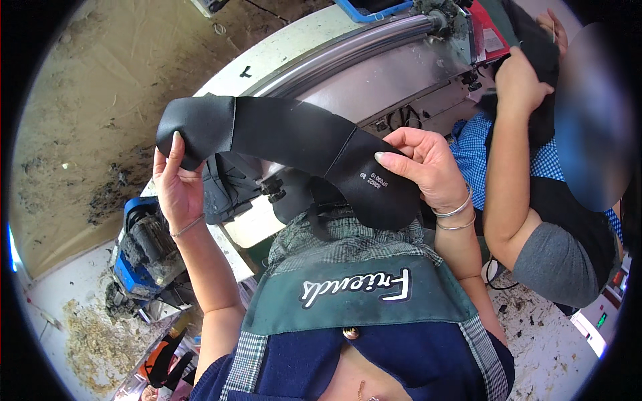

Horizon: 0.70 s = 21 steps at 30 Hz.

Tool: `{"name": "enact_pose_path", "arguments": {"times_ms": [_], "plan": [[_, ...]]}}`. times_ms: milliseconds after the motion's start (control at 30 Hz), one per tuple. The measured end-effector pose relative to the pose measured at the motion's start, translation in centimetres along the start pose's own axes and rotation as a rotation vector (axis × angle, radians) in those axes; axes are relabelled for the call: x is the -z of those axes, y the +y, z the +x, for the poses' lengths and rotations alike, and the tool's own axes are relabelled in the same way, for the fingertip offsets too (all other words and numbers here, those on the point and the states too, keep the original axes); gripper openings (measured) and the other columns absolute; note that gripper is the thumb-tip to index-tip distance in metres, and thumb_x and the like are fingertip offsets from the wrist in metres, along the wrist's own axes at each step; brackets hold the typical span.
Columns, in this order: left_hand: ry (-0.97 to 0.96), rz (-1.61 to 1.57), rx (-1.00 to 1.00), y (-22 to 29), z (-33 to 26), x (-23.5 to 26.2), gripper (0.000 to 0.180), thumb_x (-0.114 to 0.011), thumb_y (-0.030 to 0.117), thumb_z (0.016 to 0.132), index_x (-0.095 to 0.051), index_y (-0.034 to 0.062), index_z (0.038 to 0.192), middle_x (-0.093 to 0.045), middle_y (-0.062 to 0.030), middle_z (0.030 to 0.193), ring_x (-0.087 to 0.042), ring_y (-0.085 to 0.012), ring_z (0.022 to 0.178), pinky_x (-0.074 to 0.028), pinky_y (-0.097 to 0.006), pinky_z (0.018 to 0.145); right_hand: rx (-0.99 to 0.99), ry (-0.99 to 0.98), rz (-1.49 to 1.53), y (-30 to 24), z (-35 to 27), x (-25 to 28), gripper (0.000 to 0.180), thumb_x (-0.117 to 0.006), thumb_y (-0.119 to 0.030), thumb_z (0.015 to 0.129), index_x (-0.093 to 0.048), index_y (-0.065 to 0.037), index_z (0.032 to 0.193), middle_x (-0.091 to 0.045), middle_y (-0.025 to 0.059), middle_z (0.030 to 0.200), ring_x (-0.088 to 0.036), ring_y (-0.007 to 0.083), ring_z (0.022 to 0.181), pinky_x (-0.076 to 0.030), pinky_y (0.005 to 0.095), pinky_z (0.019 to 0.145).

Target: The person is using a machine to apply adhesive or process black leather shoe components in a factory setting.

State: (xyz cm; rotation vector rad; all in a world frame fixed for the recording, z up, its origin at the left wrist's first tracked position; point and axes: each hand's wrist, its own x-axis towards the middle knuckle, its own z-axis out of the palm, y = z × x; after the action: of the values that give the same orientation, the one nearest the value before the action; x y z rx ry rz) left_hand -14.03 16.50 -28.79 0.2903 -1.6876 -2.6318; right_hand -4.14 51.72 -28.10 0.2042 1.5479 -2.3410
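Note:
A curved black leather piece [287, 130], made of panels joined by two stitched seams, is stretched between my hands above my lap. My left hand [179, 190] grips its left end, thumb on top and fingers underneath. My right hand [424, 167] pinches its upper right edge, near pale printed marks on the wide right panel. The fingers behind the leather are partly hidden. Below the piece, more black leather pieces [221, 190] hang or lie beside the white work surface, partly covered.
A long metal tube [348, 57] runs along the pale bench [251, 70]. A blue, dust-caked machine [144, 250] stands at lower left. Close on my right, a co-worker's hand [521, 83] holds dark material near a red panel [488, 33]. A blue-edged tray [374, 13] sits at the top.

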Motion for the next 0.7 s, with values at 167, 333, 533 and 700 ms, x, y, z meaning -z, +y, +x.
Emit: {"name": "enact_pose_path", "arguments": {"times_ms": [167,333,533,700], "plan": [[-0.063,-0.030,-0.016,0.3,-0.4,-1.7,0.030,-0.054,0.006,0.094,-0.053,0.0022,0.124,-0.060,-0.0111,0.120,-0.058,-0.0225,0.112,-0.048,-0.041,0.094,-0.015,0.018,-0.004,-0.6,-0.7,0.6,0.013,-0.063,-0.002,0.087,-0.062,0.005,0.098,-0.068,0.0074,0.088,-0.063,0.0079,0.077,-0.051,0.0203,0.071],[-0.346,0.211,-0.096,0.1,-3.4,-4.0,0.040,-0.061,0.003,0.087,-0.050,-0.0018,0.126,-0.058,-0.0152,0.121,-0.056,-0.0259,0.113,-0.043,-0.041,0.099,-0.006,-0.187,-0.552,0.6,-0.6,3.2,0.039,-0.075,-0.006,0.077,-0.058,0.003,0.110,-0.065,0.0094,0.104,-0.060,0.0142,0.098,-0.048,0.0278,0.087],[-0.695,0.403,0.155,-0.9,-7.3,-10.0,0.018,-0.073,-0.007,0.076,-0.060,-0.0013,0.087,-0.065,-0.0045,0.088,-0.058,-0.0077,0.081,-0.047,-0.022,0.075,0.362,-0.285,-0.556,0.5,0.6,0.8,0.059,-0.080,-0.013,0.069,-0.057,-0.002,0.122,-0.053,0.0110,0.132,-0.045,0.0211,0.127,-0.035,0.0366,0.106],[-0.720,0.437,0.104,-0.6,-6.8,-10.6,0.017,-0.071,-0.007,0.078,-0.060,-0.0005,0.089,-0.064,-0.0030,0.086,-0.058,-0.0066,0.078,-0.047,-0.021,0.070,0.153,-0.292,-0.306,0.8,0.0,0.9,0.018,-0.071,-0.012,0.082,-0.066,-0.001,0.095,-0.068,0.0064,0.093,-0.058,0.0084,0.090,-0.046,0.0254,0.082]]}}
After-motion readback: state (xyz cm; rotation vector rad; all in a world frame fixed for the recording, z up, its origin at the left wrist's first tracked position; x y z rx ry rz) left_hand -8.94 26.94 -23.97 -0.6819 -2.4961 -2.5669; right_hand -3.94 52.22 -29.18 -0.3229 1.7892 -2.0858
